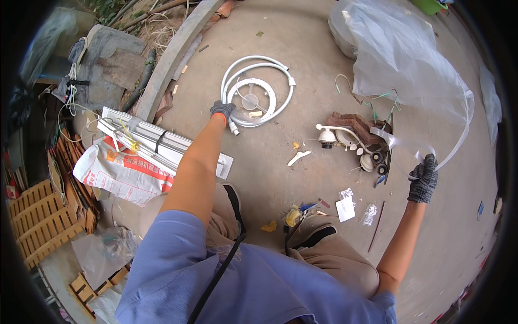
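The gloved left hand point(221, 109) grips a coiled white hose point(292, 82) lying on the concrete floor point(302, 227), around a spoked white ring point(250, 102). The gloved right hand point(424, 180), well apart, clasps a translucent plastic strip point(463, 129). Between them lie white drain fittings point(327, 135); beyond, a large clear plastic sheet point(396, 48) lies crumpled.

Smooth plastic tubing point(291, 93) — glossy, translucent plastic strip point(464, 132) — matt concrete floor point(259, 178).
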`<move>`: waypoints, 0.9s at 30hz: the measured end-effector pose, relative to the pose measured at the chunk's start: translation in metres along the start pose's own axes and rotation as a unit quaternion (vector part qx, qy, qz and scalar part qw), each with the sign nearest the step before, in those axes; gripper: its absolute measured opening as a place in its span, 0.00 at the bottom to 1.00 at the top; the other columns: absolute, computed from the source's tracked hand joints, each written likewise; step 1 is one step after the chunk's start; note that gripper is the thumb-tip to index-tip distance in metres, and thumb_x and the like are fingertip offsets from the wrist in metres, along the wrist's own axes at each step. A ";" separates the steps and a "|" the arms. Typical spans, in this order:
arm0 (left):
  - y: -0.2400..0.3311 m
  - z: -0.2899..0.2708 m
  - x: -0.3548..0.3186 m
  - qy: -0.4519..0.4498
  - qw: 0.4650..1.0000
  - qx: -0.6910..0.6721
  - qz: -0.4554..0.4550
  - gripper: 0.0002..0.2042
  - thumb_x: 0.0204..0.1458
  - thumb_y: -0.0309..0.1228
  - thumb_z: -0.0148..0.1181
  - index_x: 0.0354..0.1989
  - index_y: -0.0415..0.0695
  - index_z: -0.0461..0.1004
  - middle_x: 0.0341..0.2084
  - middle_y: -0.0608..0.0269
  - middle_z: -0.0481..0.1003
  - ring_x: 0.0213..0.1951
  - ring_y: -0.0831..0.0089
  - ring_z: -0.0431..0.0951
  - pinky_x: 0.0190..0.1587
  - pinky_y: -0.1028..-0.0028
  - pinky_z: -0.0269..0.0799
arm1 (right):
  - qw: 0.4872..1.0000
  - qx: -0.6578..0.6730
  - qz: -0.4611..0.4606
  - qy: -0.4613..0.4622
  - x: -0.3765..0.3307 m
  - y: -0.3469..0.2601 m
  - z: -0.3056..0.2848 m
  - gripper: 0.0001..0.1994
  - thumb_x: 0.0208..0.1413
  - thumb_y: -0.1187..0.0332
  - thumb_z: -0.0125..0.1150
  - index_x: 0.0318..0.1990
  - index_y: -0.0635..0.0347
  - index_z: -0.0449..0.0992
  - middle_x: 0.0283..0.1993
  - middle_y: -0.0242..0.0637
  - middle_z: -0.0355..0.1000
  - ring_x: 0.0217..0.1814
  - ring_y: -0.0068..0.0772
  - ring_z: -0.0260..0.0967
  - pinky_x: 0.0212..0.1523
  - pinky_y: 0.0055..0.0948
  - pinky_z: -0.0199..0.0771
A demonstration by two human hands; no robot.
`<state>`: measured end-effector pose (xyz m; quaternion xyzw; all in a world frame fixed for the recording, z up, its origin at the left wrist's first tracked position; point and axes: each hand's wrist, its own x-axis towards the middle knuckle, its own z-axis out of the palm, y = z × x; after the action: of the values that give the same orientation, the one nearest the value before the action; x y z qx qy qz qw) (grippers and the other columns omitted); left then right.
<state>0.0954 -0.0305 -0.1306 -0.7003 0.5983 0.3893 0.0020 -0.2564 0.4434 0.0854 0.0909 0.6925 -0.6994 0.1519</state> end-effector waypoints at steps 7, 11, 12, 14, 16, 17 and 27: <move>0.035 -0.005 -0.030 -0.046 0.994 -0.049 -0.088 0.24 0.30 0.33 0.63 0.39 0.35 0.65 0.31 0.51 0.71 0.29 0.63 0.74 0.31 0.67 0.70 | 1.000 0.016 0.009 -0.023 0.008 0.009 -0.011 0.09 0.47 0.61 0.54 0.29 0.54 0.65 0.09 0.22 0.49 0.08 0.15 0.45 0.09 0.17 0.45; 0.012 0.000 -0.009 -0.037 0.989 -0.135 -0.040 0.21 0.31 0.32 0.63 0.37 0.39 0.68 0.27 0.54 0.72 0.27 0.65 0.73 0.30 0.68 0.70 | 0.994 0.080 0.068 0.021 0.019 0.021 -0.010 0.06 0.48 0.63 0.51 0.28 0.54 0.66 0.10 0.22 0.48 0.09 0.15 0.44 0.12 0.17 0.45; 0.009 -0.001 -0.009 -0.060 0.985 -0.157 -0.039 0.21 0.32 0.31 0.63 0.37 0.39 0.68 0.27 0.54 0.72 0.27 0.65 0.73 0.28 0.68 0.70 | 0.990 0.094 0.097 0.036 0.015 0.020 -0.007 0.06 0.49 0.63 0.51 0.28 0.54 0.66 0.10 0.22 0.48 0.10 0.16 0.44 0.13 0.18 0.45; 0.003 -0.006 -0.014 -0.096 0.971 -0.208 -0.066 0.20 0.32 0.29 0.62 0.37 0.39 0.67 0.25 0.55 0.72 0.25 0.66 0.73 0.27 0.68 0.70 | 0.984 0.108 0.140 0.016 0.023 0.024 -0.002 0.07 0.49 0.63 0.51 0.29 0.55 0.67 0.10 0.22 0.48 0.10 0.16 0.44 0.13 0.18 0.45; 0.030 -0.015 -0.047 -0.132 0.954 -0.260 -0.061 0.19 0.32 0.25 0.61 0.37 0.40 0.67 0.22 0.58 0.71 0.22 0.68 0.71 0.23 0.69 0.68 | 0.979 0.121 0.161 0.024 0.026 0.032 -0.011 0.08 0.50 0.62 0.50 0.29 0.55 0.67 0.09 0.23 0.48 0.10 0.17 0.43 0.12 0.18 0.44; 0.024 -0.020 -0.054 -0.131 0.942 -0.303 -0.054 0.18 0.33 0.26 0.61 0.37 0.40 0.67 0.22 0.58 0.71 0.21 0.69 0.71 0.22 0.70 0.68 | 0.978 0.126 0.165 0.012 0.030 0.032 -0.011 0.08 0.50 0.62 0.50 0.30 0.56 0.66 0.09 0.23 0.48 0.10 0.17 0.43 0.12 0.18 0.44; 0.043 -0.136 -0.175 -0.136 0.920 -0.358 -0.086 0.14 0.39 0.29 0.54 0.37 0.39 0.68 0.23 0.62 0.71 0.25 0.72 0.70 0.28 0.73 0.67 | 0.945 -0.030 0.324 0.019 -0.020 -0.022 -0.008 0.38 0.38 0.40 0.52 0.52 0.57 0.55 0.54 0.46 0.52 0.54 0.44 0.51 0.50 0.43 0.54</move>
<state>0.1363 0.0394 0.0799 -0.6432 0.3509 0.6673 -0.1339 -0.2458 0.4526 0.1126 0.3196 0.6492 -0.5891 0.3598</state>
